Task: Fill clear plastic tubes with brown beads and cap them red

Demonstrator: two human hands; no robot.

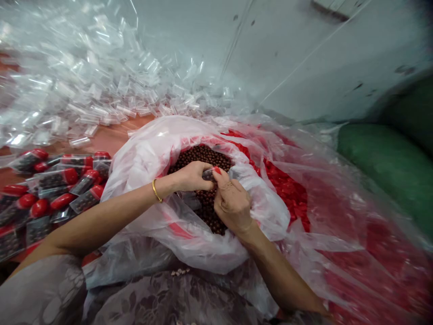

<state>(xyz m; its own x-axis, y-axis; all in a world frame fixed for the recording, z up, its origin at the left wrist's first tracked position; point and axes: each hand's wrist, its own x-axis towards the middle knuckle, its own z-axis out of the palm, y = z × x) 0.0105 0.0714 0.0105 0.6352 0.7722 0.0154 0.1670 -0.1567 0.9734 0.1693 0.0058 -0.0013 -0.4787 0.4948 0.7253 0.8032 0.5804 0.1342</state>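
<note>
Over a white plastic bag (135, 158) full of small brown balls (203, 155), my two hands meet. My left hand (193, 176), with a gold bangle at its wrist, is closed round a small clear container (209, 174) with dark contents. The fingers of my right hand (233, 198) pinch the red cap (215, 169) at its end. Part of the container is hidden by my fingers. Another clear container (191, 201) lies on the balls just below my left hand.
Several filled, red-capped containers (56, 178) lie at left. Behind them spreads a large heap of clear empty containers (111, 85). A clear bag of red caps (287, 189) stands at right, near a green sack (382, 158). A pale wall (287, 49) rises behind.
</note>
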